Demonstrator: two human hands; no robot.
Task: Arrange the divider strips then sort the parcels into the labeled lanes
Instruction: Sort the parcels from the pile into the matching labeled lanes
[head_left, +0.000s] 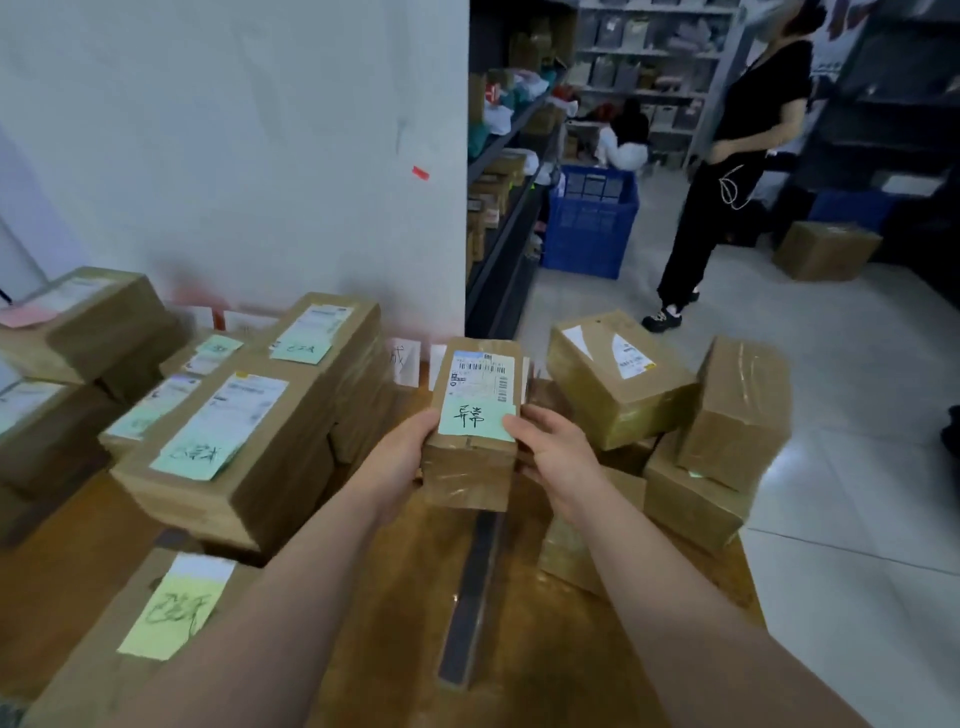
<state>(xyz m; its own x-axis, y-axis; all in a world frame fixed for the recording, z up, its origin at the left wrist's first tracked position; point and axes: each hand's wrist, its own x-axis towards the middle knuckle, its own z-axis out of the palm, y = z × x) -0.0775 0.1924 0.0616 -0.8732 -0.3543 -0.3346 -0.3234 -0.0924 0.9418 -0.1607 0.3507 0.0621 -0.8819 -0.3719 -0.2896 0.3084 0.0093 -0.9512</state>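
Both hands hold one small brown parcel (475, 470) above the wooden table (395, 613); it bears a white shipping label and a green handwritten note. My left hand (402, 462) grips its left side, my right hand (558, 454) its right side. A dark divider strip (470, 597) lies along the table below the parcel. Stacked parcels with green notes (249, 431) fill the lane to the left. Unlabeled-looking brown parcels (618, 379) pile up to the right of the strip. White lane label cards (405, 358) stand against the wall behind.
A parcel with a yellow note (171, 608) lies near the front left. More boxes (88, 317) stack at far left. A person in black (727, 171) stands on the tiled floor at right, near a blue crate (589, 223), a floor box (826, 249) and storage shelves (509, 156).
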